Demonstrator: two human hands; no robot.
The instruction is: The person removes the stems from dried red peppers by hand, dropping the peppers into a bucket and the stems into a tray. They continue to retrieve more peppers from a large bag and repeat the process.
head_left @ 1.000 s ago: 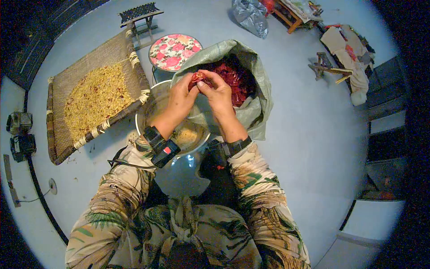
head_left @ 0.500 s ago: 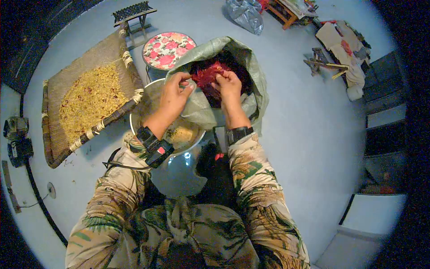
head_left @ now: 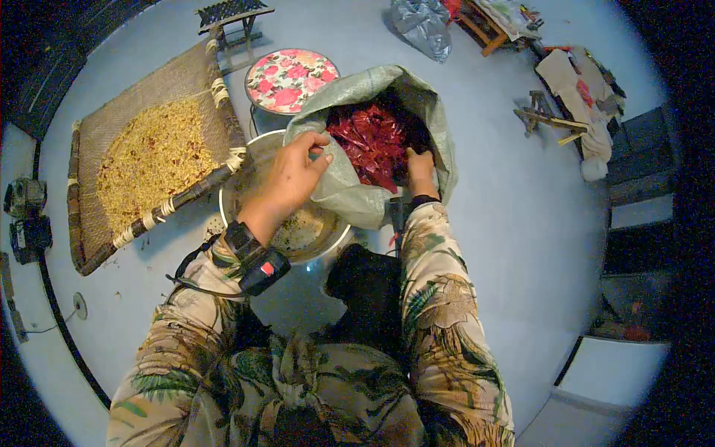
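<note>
A pale green woven sack [head_left: 350, 195] gapes wide in front of me, filled with dried red chilies [head_left: 369, 141]. My left hand [head_left: 292, 175] is at the sack's left rim, its fingers curled toward the thumb; whatever may be between them is too small to make out. Inside the mouth, on the right, my right hand [head_left: 421, 165] reaches beside the chilies, with most of its fingers hidden. Below my left hand stands a wide metal basin [head_left: 335, 244], partly covered by the sack and my forearm, with yellowish bits at its bottom.
To the left lies a large woven tray [head_left: 93, 167] spread with yellow bits and red flecks. A round flower-patterned stool [head_left: 290, 80] stands behind the basin, and a dark bench [head_left: 234, 16] farther back. A grey plastic bag [head_left: 421, 28] and a small wooden stool [head_left: 538, 112] are beyond.
My right hand has moved from above the chilies down to the sack's right inner side, leaving more chilies in sight. My left hand stays near the left rim. The view has shifted slightly.
</note>
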